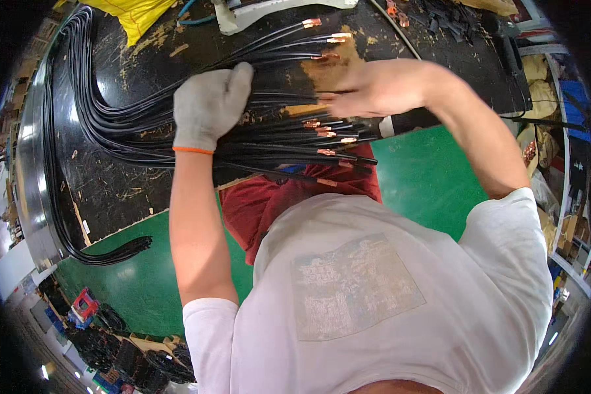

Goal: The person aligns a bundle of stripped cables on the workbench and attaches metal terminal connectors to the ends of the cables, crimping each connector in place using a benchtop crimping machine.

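A bundle of black cables (105, 121) curves in from the left across the dark table. Many of its right-hand ends carry copper lugs (325, 132), fanned out in an upper and a lower group. My left hand (210, 108), in a grey-white glove with an orange cuff, is closed over the bundle; its fingertips are hidden beneath. My bare right hand (384, 88) reaches in from the right, its fingertips by a copper-ended cable in the middle. Motion smears those fingers, so whether they pinch that cable does not show.
The worn black table (131, 197) has a near edge above a green floor (420, 174). A yellow bag (134, 16) and a white machine part (262, 16) stand at the back. Black pieces (453, 23) lie back right. Loose cable ends (128, 251) hang over the left front edge.
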`<action>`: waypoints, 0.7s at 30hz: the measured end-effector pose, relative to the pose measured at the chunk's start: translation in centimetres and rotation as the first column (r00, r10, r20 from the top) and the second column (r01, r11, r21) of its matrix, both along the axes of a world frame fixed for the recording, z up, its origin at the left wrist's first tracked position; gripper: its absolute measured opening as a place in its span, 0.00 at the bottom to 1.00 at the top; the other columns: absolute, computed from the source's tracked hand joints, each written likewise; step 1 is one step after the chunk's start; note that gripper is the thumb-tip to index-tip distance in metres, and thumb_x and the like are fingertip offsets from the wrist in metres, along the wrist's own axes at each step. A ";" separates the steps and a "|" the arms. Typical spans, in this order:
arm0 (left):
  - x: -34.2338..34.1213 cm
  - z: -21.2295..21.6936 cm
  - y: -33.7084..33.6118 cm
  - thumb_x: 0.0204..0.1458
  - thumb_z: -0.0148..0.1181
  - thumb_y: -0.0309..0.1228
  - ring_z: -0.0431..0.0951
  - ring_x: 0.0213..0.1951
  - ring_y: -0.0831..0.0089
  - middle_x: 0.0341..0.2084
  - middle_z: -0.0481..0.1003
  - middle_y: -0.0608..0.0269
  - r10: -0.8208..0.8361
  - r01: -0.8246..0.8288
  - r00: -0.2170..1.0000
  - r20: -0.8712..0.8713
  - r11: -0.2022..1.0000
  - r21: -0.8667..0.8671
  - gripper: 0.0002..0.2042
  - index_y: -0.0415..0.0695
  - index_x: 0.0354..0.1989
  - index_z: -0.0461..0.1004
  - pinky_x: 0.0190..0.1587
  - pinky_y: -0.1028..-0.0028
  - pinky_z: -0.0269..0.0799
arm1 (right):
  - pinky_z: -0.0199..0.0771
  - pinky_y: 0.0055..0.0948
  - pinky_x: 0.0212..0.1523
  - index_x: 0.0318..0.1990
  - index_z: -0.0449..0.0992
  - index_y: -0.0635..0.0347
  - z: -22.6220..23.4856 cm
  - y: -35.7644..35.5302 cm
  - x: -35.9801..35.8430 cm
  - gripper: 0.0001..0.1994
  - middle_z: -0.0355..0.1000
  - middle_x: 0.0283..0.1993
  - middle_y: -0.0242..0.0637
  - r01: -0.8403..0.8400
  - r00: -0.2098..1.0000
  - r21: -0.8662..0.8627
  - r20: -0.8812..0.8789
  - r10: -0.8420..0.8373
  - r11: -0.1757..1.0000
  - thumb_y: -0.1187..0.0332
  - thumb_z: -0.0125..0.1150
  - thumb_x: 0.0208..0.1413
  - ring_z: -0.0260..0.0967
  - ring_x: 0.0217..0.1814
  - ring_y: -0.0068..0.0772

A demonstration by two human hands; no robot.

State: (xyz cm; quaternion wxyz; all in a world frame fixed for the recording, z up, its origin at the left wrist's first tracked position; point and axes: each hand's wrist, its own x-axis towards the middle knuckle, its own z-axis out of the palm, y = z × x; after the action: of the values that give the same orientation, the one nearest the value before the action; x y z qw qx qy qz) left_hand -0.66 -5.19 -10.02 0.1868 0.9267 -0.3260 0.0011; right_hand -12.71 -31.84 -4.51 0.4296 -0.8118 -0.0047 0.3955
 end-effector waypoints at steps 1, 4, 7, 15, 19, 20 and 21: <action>0.5 0.0 0.4 0.63 0.47 0.56 0.79 0.32 0.43 0.23 0.77 0.44 0.054 -0.056 0.993 -0.107 0.998 -0.011 0.30 0.43 0.22 0.80 0.35 0.53 0.74 | 0.48 0.23 0.16 0.28 0.73 0.58 0.7 -2.1 -1.4 0.21 0.58 0.17 0.22 -0.004 0.999 0.000 0.044 0.004 1.000 0.50 0.57 0.65 0.50 0.17 0.16; 0.5 1.2 -1.0 0.63 0.45 0.58 0.80 0.36 0.42 0.27 0.79 0.43 0.073 -0.059 0.986 -0.151 0.994 0.094 0.31 0.41 0.28 0.82 0.42 0.54 0.75 | 0.48 0.18 0.09 0.24 0.69 0.54 3.8 -12.9 -10.4 0.20 0.59 0.17 0.21 0.560 0.828 -0.024 0.043 -0.559 0.828 0.53 0.58 0.65 0.52 0.11 0.11; 0.8 1.4 -1.6 0.63 0.43 0.58 0.81 0.41 0.42 0.31 0.81 0.42 0.138 -0.100 0.981 -0.139 0.963 0.251 0.31 0.42 0.33 0.83 0.47 0.54 0.76 | 0.47 0.17 0.12 0.23 0.67 0.50 3.0 -13.3 -17.9 0.19 0.58 0.17 0.21 0.575 0.768 0.258 0.157 -0.621 0.776 0.57 0.57 0.67 0.52 0.13 0.10; 0.0 1.9 -1.9 0.63 0.42 0.59 0.81 0.44 0.41 0.35 0.81 0.41 0.156 -0.133 0.985 -0.079 0.961 0.244 0.32 0.42 0.36 0.84 0.50 0.53 0.76 | 0.79 0.48 0.31 0.38 0.80 0.59 -21.5 4.9 -16.8 0.10 0.76 0.29 0.53 0.698 0.442 -0.084 0.831 -0.337 0.711 0.61 0.63 0.61 0.77 0.29 0.56; -0.8 1.5 -1.4 0.63 0.42 0.58 0.81 0.43 0.41 0.34 0.81 0.41 0.135 -0.123 0.990 -0.049 0.973 0.194 0.32 0.41 0.33 0.84 0.48 0.53 0.76 | 0.81 0.47 0.29 0.44 0.77 0.63 -25.0 6.8 -17.3 0.14 0.76 0.26 0.48 0.533 0.532 -0.300 0.846 -0.037 0.791 0.60 0.58 0.63 0.78 0.26 0.51; -0.9 1.3 -1.3 0.63 0.42 0.57 0.81 0.42 0.41 0.34 0.81 0.41 0.112 -0.095 0.991 -0.079 0.975 0.201 0.32 0.41 0.32 0.84 0.48 0.53 0.76 | 0.81 0.47 0.29 0.44 0.77 0.63 -24.7 7.2 -18.2 0.14 0.76 0.26 0.48 0.529 0.521 -0.300 0.853 -0.024 0.794 0.60 0.58 0.63 0.78 0.26 0.51; -1.0 1.2 -1.1 0.62 0.41 0.55 0.81 0.41 0.42 0.32 0.81 0.42 0.097 -0.083 0.993 -0.061 0.977 0.198 0.31 0.42 0.30 0.84 0.47 0.53 0.76 | 0.81 0.48 0.29 0.43 0.76 0.64 -24.6 7.2 -18.6 0.14 0.76 0.26 0.49 0.520 0.607 -0.391 0.795 -0.007 0.760 0.61 0.56 0.64 0.78 0.26 0.52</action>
State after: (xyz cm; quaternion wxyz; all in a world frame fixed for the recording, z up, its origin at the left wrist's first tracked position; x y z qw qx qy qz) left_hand -1.62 -6.28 -8.78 0.1062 0.9538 -0.2756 -0.0548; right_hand -31.33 -24.64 -29.09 0.1703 -0.9806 0.0673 -0.0697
